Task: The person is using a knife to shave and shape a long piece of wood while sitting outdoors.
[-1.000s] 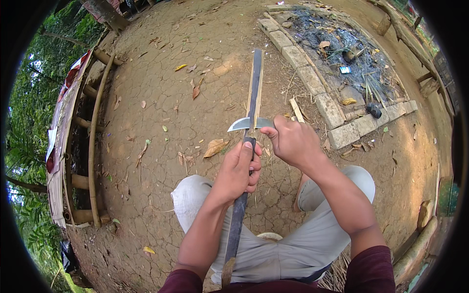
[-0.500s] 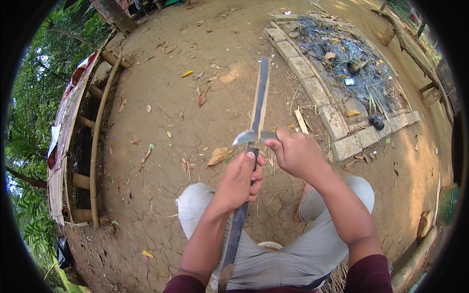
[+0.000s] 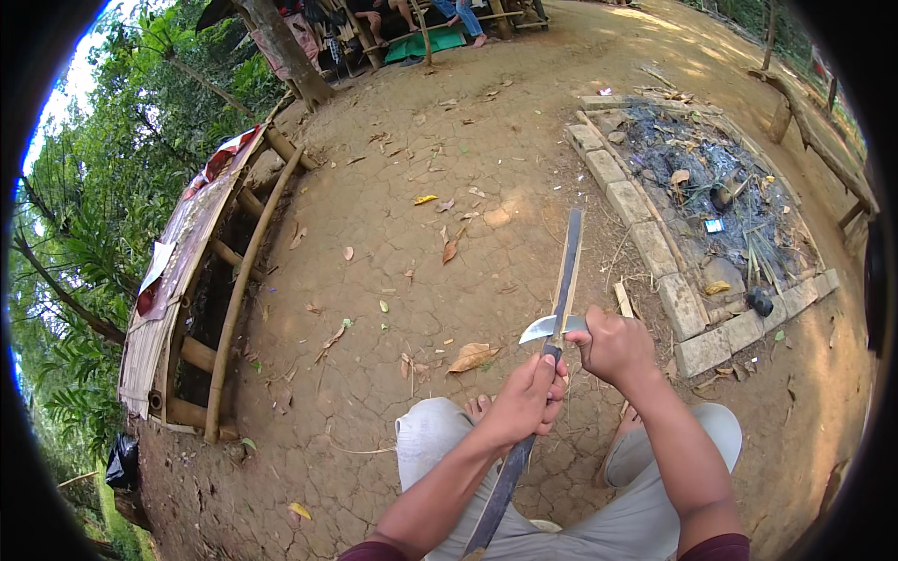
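Note:
My left hand (image 3: 524,400) is wrapped round a long dark strip of wood or bamboo (image 3: 568,266) with pale, shaved edges. The strip slants from between my legs up and away from me. In my closed right hand (image 3: 617,348) is a knife, its handle hidden by the fingers. Its short, curved, bright blade (image 3: 540,328) lies crosswise on the strip just beyond my left thumb, with the tip pointing left. The strip's far end is held above the ground.
A brick-edged fire pit (image 3: 692,304) with ash and a black pot-like object (image 3: 759,301) lies at right. At left stands a bamboo bench (image 3: 229,346). Dry leaves (image 3: 473,357) dot the cracked earth. People's legs (image 3: 458,14) show at the far top.
The view has tilted up and turned left, so the surroundings and my hands sit lower and farther right. Both grips are kept, and the blade still crosses the strip near my left thumb.

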`<move>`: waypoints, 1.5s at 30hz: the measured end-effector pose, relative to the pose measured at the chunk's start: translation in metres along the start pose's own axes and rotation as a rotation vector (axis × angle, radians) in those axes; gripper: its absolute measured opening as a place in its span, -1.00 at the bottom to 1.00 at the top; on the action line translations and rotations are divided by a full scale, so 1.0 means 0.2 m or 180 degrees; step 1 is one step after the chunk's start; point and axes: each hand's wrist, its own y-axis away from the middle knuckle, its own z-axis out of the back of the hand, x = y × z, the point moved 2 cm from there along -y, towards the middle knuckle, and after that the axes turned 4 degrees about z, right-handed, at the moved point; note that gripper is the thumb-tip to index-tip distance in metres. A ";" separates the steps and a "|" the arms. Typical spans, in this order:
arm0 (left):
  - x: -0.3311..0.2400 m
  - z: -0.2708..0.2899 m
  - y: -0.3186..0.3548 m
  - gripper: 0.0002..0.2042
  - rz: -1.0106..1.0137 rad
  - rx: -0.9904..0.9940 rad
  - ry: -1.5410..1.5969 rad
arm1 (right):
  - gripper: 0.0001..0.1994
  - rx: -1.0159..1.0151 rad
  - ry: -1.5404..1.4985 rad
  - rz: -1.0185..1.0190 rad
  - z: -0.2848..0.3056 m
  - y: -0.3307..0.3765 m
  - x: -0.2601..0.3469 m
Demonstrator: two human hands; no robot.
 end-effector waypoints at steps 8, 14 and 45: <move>0.02 0.02 -0.02 -0.74 0.0149 -0.0029 0.0124 | -0.48 0.0372 0.0123 -0.0051 -0.04 -0.04 -0.08; 0.00 0.18 0.15 -0.74 -0.0099 -0.0300 0.0775 | -0.29 -0.0762 -0.0313 -0.1685 0.46 -0.18 -0.72; 0.03 0.02 0.05 -0.68 -0.0124 -0.0209 0.0610 | -0.60 0.0513 -0.0777 0.0325 0.18 0.13 0.13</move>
